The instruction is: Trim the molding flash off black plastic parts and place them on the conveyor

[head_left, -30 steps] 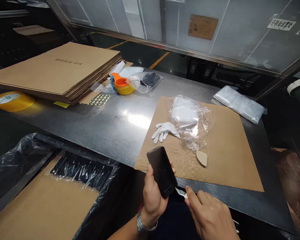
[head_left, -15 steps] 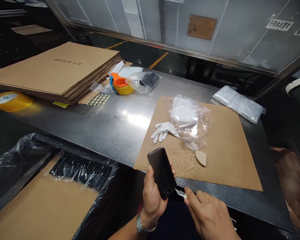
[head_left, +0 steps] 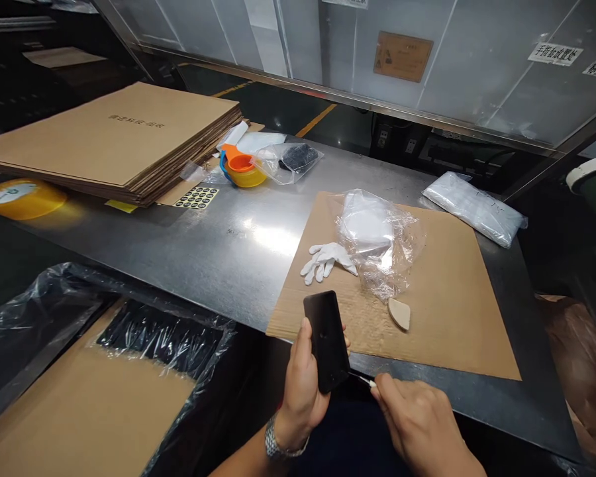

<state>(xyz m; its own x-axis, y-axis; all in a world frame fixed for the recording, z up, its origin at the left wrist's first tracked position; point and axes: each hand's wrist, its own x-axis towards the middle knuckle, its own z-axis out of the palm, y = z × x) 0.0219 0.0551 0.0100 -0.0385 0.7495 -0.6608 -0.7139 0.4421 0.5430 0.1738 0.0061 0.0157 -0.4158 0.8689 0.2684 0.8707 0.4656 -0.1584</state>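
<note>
My left hand (head_left: 302, 377) is closed around a black rectangular plastic part (head_left: 326, 341), shaped like a phone case, holding it tilted up in front of the table's near edge. My right hand (head_left: 417, 414) pinches the pale handle of a small thin-bladed knife (head_left: 362, 378). Its metal tip meets the lower right edge of the black part. Just beyond, a white glove (head_left: 328, 260) lies on a flat cardboard sheet (head_left: 457, 298). Beside it are crumpled clear plastic bags (head_left: 377, 228) and a beige wedge-shaped block (head_left: 399, 314).
Stacked cardboard sheets (head_left: 129, 136) fill the steel table's (head_left: 203, 245) left end, near a yellow tape roll (head_left: 22, 199). Orange and yellow tape rolls (head_left: 246, 171) and a bagged dark item (head_left: 298, 158) sit behind. A plastic-lined box (head_left: 79, 397) stands lower left.
The black part has turned in my left hand, so its broad face shows more squarely. My right hand has shifted slightly right, and the knife blade now appears edge-on.
</note>
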